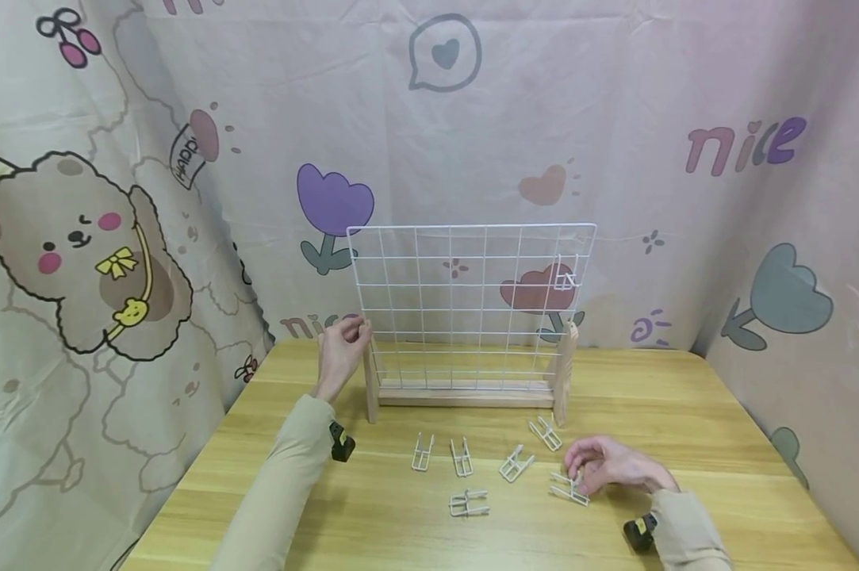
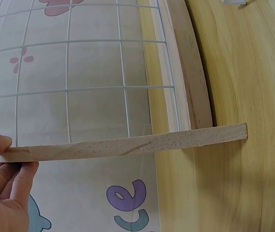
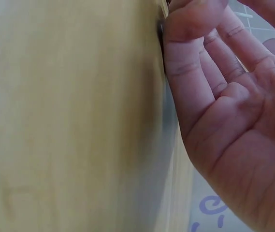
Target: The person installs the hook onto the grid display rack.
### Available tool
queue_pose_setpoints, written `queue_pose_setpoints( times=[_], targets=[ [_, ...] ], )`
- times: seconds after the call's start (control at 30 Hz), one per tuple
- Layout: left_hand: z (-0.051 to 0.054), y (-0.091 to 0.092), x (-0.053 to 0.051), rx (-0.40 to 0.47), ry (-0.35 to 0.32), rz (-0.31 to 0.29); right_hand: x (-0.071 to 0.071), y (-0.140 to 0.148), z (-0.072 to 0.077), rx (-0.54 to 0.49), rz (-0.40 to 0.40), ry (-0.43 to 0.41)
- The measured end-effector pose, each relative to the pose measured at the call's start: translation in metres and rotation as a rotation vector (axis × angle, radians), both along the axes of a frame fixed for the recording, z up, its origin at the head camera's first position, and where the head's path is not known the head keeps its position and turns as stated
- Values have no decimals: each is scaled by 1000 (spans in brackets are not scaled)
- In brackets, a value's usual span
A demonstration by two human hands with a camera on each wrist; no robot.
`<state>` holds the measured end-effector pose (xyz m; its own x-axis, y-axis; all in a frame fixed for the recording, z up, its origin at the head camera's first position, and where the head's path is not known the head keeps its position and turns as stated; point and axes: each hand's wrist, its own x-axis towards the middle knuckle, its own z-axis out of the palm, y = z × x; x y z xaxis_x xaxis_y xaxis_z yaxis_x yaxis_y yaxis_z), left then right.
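A white wire grid panel (image 1: 472,227) stands upright in a wooden base (image 1: 465,396) on the table. My left hand (image 1: 341,354) pinches the top of the left wooden post (image 2: 127,146) between thumb and fingers. One white wire hook (image 1: 565,279) hangs near the grid's upper right. Low over the table at the right, my right hand (image 1: 611,464) pinches another white wire hook (image 1: 570,496) with thumb and fingertips. In the right wrist view the thumb and index finger (image 3: 190,72) meet, but that hook is hidden.
Several loose wire hooks lie in front of the stand, among them one hook (image 1: 422,456) at the left and one hook (image 1: 546,434) near the right post. A patterned curtain (image 1: 429,143) hangs behind the wooden table (image 1: 372,515).
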<state>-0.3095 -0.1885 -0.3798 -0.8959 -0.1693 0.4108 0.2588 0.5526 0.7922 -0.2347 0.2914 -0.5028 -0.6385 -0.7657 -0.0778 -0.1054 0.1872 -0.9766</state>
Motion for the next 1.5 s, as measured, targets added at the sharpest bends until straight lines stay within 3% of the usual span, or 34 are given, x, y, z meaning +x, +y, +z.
queue_pose_setpoints(
  times=[0.23, 1.07, 1.5],
  targets=[
    [0, 1, -1, -7, 9, 1, 1, -3, 5, 12, 7, -18],
    [-2, 0, 0, 7, 39, 4, 4, -6, 4, 89, -53, 89],
    [-2, 0, -2, 20, 38, -7, 7, -7, 5, 133, -103, 65]
  ],
)
